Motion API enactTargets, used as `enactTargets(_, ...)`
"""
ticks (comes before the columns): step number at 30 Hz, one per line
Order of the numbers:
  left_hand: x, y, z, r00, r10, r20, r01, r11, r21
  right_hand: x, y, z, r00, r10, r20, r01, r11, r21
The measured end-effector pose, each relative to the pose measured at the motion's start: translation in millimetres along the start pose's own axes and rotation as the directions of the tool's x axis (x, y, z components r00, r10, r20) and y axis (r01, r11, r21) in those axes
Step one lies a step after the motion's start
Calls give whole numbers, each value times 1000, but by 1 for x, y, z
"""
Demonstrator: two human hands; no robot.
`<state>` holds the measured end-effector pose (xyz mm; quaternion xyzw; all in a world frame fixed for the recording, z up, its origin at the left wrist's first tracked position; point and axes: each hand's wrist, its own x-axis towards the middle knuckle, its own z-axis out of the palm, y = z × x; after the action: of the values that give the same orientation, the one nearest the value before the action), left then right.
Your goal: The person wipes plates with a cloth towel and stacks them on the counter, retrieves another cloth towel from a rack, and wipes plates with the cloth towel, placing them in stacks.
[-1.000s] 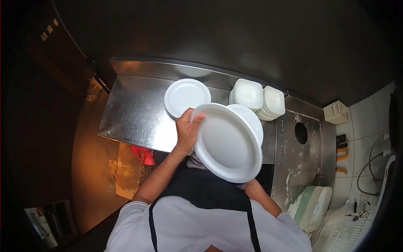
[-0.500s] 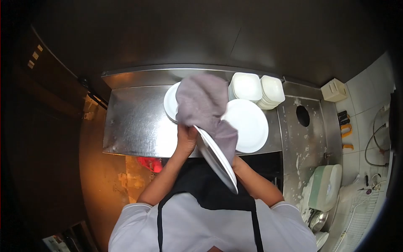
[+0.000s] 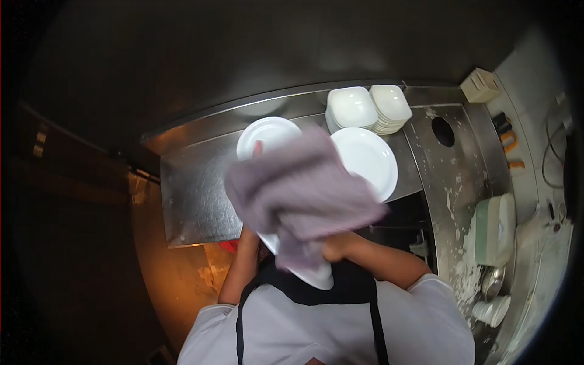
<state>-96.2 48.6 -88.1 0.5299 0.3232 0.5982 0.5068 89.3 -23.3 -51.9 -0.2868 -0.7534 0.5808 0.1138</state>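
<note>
A greyish-purple cloth (image 3: 298, 182), blurred by motion, spreads over a tilted white plate (image 3: 313, 277) in front of my apron. Only the plate's lower end and part of its left edge show beneath the cloth. My left hand (image 3: 258, 148) is mostly covered; one fingertip sticks out above the cloth, and the hand appears to grip the plate. At the plate's lower right, my right hand (image 3: 331, 247) is closed on the cloth, its fingers partly hidden. Behind the cloth lie a white plate (image 3: 267, 131) on the left and another round white plate (image 3: 368, 161) on the right.
Stacked square white bowls (image 3: 353, 106) stand at the back of the steel counter (image 3: 194, 201). To the right is a wet, foamy steel sink area (image 3: 450, 176) with a dark round hole (image 3: 443, 131). A green-and-white container (image 3: 494, 231) and a pale box (image 3: 479, 85) are farther right.
The cloth has swung down and spread across the plate, covering most of it and my left hand. The plate sits lower and closer to my body. The camera view has tilted.
</note>
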Motion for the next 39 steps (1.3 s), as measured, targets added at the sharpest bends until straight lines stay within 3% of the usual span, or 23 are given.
enactTargets(3,-8,-12,-19,995,1,-101,1,1000,25,27,-15,-20,946,-126,-298,197,955,222)
enactTargets(5,-12,-19,-35,992,10,-126,-6,1000,27,63,96,46,749,-305,-588,368,930,-13)
enactTargets(6,-8,-22,-42,992,20,-126,-17,1000,24,42,78,35,908,-27,-418,178,928,327)
enactTargets(7,-4,-26,-47,993,34,-117,-33,999,10,21,56,24,969,190,-160,-54,789,611)
enactTargets(8,1,-31,-52,995,36,-98,-37,999,-10,20,71,27,958,270,-99,-135,725,676)
enactTargets(10,9,-40,-64,998,-21,-53,19,999,-40,7,77,27,934,349,-71,-179,632,754)
enactTargets(12,18,-43,-81,978,-206,-23,207,978,20,-6,27,-2,931,346,-112,-132,607,784)
enactTargets(13,25,-46,-84,973,-193,-125,213,962,171,-24,-19,-25,928,357,-109,-102,525,845)
enactTargets(15,34,-50,-100,938,-207,-277,299,887,351,-34,26,-33,955,142,-261,89,702,707)
enactTargets(16,40,-60,-108,915,-247,-319,360,857,368,-45,8,-47,875,197,-441,159,745,648)
enactTargets(17,45,-70,-111,882,-288,-373,396,882,257,-53,-19,-63,786,410,-463,146,605,783)
enactTargets(18,50,-79,-113,848,-330,-415,417,898,138,-63,-24,-74,703,393,-593,259,634,728)
enactTargets(21,64,-103,-121,803,-360,-475,454,886,96,-89,-37,-98,303,202,-931,603,716,352)
enactTargets(22,69,-113,-125,796,-344,-497,456,882,119,-93,-39,-108,93,208,-974,565,794,224)
enactTargets(23,73,-122,-131,789,-329,-520,458,878,139,-97,-50,-112,31,171,-985,574,804,157)
enactTargets(26,81,-140,-134,774,-251,-581,487,823,292,-127,-29,-114,29,134,-991,280,950,137)
enactTargets(27,81,-153,-135,789,-216,-575,429,864,263,-123,-29,-113,84,78,-993,106,991,86)
enactTargets(29,82,-166,-142,795,-170,-582,473,775,420,-111,-32,-113,188,-55,-981,-294,950,-109)
enactTargets(30,83,-174,-144,795,-143,-590,466,766,442,-109,-11,-121,333,-79,-940,-286,941,-180)
enactTargets(31,86,-173,-144,793,-130,-595,490,717,496,-99,-1,-125,373,-133,-918,-416,861,-294)
enactTargets(35,91,-142,-128,793,-123,-597,595,370,714,-54,51,-136,582,341,-738,-688,691,-222)
enactTargets(38,89,-147,-126,835,26,-549,536,188,823,-25,95,-131,708,101,-699,-621,562,-547)
enactTargets(39,89,-155,-130,807,-34,-590,583,203,786,-25,96,-129,749,34,-662,-559,568,-604)
